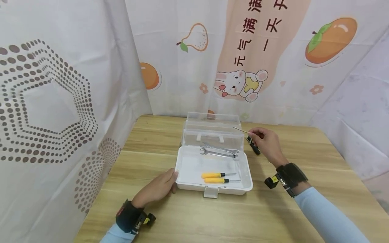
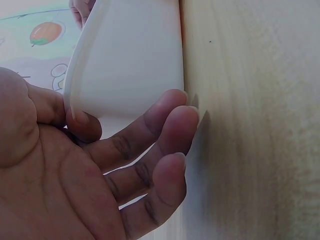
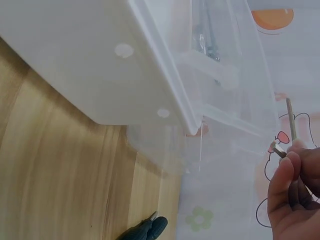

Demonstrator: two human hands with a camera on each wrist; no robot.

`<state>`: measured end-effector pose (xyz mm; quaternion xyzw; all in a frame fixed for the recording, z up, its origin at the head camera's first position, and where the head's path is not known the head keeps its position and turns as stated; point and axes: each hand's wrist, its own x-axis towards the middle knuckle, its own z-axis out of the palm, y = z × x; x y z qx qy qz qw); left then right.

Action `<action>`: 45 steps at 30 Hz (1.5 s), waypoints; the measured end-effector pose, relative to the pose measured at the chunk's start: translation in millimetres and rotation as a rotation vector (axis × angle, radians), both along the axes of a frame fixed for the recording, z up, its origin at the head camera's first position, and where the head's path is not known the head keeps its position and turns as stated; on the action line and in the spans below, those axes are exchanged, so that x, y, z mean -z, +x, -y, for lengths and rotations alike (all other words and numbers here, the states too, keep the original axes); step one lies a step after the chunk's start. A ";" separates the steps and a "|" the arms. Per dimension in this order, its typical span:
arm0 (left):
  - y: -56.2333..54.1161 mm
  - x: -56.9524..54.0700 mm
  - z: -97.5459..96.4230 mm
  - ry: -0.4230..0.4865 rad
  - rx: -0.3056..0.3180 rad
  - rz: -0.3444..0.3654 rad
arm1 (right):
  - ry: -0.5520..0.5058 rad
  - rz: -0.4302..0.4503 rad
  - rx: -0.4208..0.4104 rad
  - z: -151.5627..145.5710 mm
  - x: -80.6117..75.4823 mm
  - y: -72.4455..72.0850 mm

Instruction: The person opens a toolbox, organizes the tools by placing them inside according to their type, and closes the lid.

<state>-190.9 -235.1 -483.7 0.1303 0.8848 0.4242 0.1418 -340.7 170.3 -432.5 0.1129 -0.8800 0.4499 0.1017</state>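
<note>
Light-blue long fabric sleeves (image 1: 328, 214), left and right. Wide black wrist straps (image 1: 294, 174), left one with small red mark (image 1: 121, 211). Each carries small black block-shaped module (image 1: 270, 182), yellow label (image 1: 275, 179), silvery bracket (image 1: 283, 182).

Two lines of dark Chinese characters face you from the curtain (image 1: 182, 77), on a peach patch (image 1: 258, 59), both running bottom to top. First line (image 1: 244, 44), directly above the printed rabbit (image 1: 231, 79): you read 元气满满. Second line (image 1: 273, 25), above and a little right of the rabbit: 一天, then a third character you see only partly, cut by the frame edge. Below the rabbit, the front wrench (image 1: 218, 154) bears marks too small for you to read.
</note>
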 end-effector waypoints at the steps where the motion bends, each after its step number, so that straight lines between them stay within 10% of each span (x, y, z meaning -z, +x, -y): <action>1: 0.1 1.1 -0.3 0.002 0.003 0.002 | 0.002 -0.001 -0.003 0.4 0.1 0.3; 45: 1.3 0.1 0.7 -0.006 -0.005 0.009 | 0.070 -0.016 -0.089 38.1 -11.4 -27.1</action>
